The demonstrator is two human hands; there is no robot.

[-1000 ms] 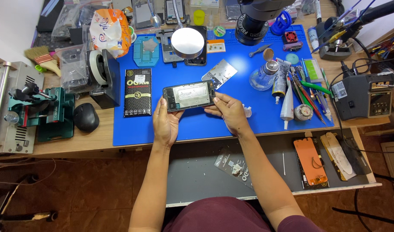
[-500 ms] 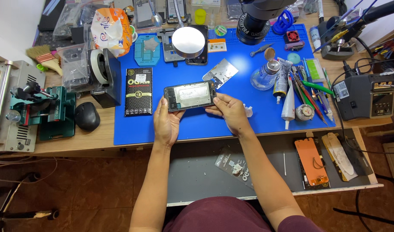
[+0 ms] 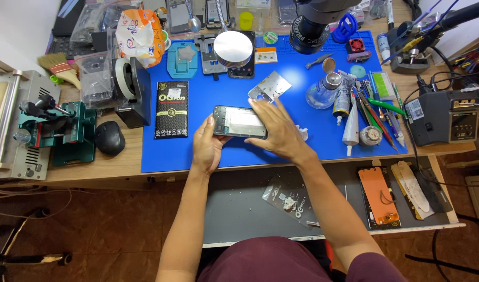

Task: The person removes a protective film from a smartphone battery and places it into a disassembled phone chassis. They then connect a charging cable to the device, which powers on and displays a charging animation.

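A dark opened phone [image 3: 235, 120] lies flat on the blue work mat [image 3: 171, 151]. My left hand [image 3: 208, 146] grips its left end, thumb on the near edge. My right hand [image 3: 278, 130] lies flat over the phone's right part, fingers spread and reaching toward a silver metal plate [image 3: 270, 86] just behind it. A black flat packet [image 3: 172, 108] lies left of the phone.
A microscope head [image 3: 312, 26] hangs over the mat's back. A round metal disc [image 3: 233, 48], glass bottle [image 3: 323, 93], tubes and tweezers [image 3: 362, 104] stand right. A soldering station [image 3: 446, 117] sits far right, a black mouse [image 3: 109, 138] and green clamp [image 3: 56, 130] left. An open drawer [image 3: 239, 209] holds a plastic bag and an orange pad.
My right hand has gone from pinching the phone's right end to lying flat over it, fingers extended toward the metal plate. The left hand keeps its hold.
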